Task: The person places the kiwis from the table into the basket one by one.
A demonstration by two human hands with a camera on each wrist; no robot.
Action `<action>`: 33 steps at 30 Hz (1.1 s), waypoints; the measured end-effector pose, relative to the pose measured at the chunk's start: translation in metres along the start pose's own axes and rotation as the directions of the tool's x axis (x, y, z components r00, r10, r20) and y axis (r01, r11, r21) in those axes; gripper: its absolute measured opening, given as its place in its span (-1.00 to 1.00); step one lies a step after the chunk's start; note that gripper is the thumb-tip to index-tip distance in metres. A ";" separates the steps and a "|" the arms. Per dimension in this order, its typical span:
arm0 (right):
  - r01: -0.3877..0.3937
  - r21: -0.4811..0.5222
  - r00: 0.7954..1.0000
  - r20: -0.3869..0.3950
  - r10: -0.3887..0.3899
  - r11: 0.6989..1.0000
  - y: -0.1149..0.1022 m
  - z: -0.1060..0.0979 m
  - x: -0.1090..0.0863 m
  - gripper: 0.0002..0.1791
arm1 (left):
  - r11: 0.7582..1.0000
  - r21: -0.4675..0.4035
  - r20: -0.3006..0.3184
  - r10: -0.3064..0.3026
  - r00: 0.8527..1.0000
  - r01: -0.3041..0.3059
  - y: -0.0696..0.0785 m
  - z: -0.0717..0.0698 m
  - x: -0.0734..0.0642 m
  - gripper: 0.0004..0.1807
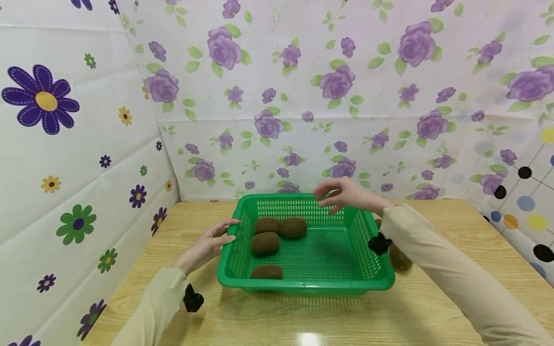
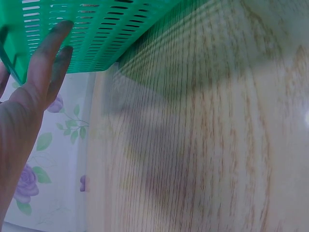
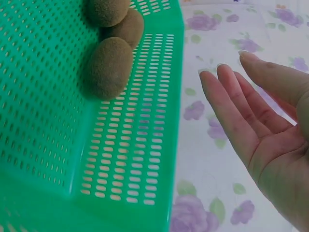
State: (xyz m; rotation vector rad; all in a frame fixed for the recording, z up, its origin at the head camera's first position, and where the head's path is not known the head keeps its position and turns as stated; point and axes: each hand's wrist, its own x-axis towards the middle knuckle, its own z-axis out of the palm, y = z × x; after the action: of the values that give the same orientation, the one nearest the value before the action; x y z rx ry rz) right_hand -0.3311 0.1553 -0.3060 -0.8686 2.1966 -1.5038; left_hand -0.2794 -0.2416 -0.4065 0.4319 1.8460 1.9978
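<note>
A green plastic basket [image 1: 305,284] with slotted walls stands on the table. Several brown fuzzy kiwifruit [image 1: 265,243] lie in its left part, one of them close to the front wall. My left hand [image 1: 210,242] rests against the basket's left side, thumb and a finger at the rim; in the left wrist view, loosely straight fingers [image 2: 42,65] lie along the outer wall. Above the far rim, right of the middle, hovers my right hand [image 1: 344,194], holding nothing. The right wrist view shows its fingers extended and apart from the basket wall.
Right of the basket, more kiwifruit [image 1: 400,258] lie on the wooden table [image 1: 259,322], partly hidden by the right sleeve [image 1: 450,269]. A flowered cloth [image 1: 268,96] hangs behind the table, and another patterned cloth [image 1: 65,192] borders the left.
</note>
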 end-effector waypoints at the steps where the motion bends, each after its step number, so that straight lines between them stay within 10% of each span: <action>1: -0.003 -0.004 1.000 -0.004 0.003 1.000 0.000 -0.002 -0.003 -0.62 | 1.000 0.000 0.001 0.001 1.000 -0.001 0.000 0.000 0.000 -0.44; 15: 0.015 -0.072 0.999 -0.043 -0.018 0.997 0.017 -0.039 -0.064 -0.59 | 1.000 -0.024 0.018 0.005 1.000 -0.004 -0.002 -0.001 -0.001 -0.45; 33: -0.032 -0.087 0.956 -0.293 0.005 0.996 0.079 -0.072 -0.139 -0.54 | 1.000 -0.017 0.010 0.005 1.000 -0.005 -0.001 0.000 0.001 -0.45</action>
State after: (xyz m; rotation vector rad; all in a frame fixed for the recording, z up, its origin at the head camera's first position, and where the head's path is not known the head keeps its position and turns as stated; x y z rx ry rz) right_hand -0.2917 0.3175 -0.3595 -0.6852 2.4920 -1.6242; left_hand -0.2802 -0.2409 -0.4074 0.4411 1.8218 2.0097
